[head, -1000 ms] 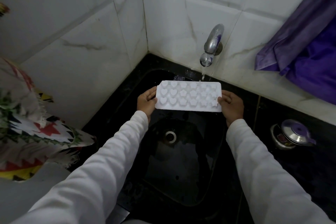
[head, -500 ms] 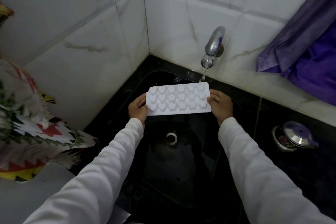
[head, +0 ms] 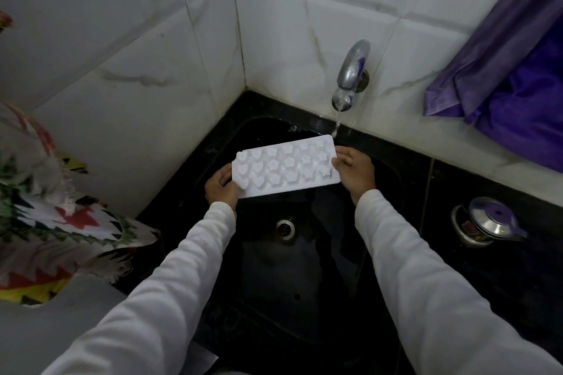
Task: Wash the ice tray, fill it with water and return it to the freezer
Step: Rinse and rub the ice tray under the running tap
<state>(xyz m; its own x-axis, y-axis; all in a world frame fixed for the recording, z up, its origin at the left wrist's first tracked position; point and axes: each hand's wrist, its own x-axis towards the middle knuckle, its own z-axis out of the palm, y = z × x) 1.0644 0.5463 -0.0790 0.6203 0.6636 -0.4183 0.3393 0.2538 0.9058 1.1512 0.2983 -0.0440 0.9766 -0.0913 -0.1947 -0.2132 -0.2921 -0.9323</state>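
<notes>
A white ice tray [head: 286, 166] with heart and star shaped cells hangs over the black sink [head: 304, 292], its left end tilted lower. My left hand [head: 220, 187] grips the tray's left end and my right hand [head: 357, 172] grips its right end. A chrome tap [head: 350, 73] on the tiled wall runs a thin stream of water that falls at the tray's far right corner. The sink's drain [head: 285, 228] lies below the tray.
A steel pot with a lid [head: 484, 224] stands on the black counter at the right. Purple cloth [head: 518, 70] hangs on the right wall. A patterned cloth [head: 45, 222] lies at the left. White tiled walls meet in a corner behind the sink.
Both hands have shifted the tray to the left and tilted its left end down. The water now falls at the tray's right corner instead of near its middle-right.
</notes>
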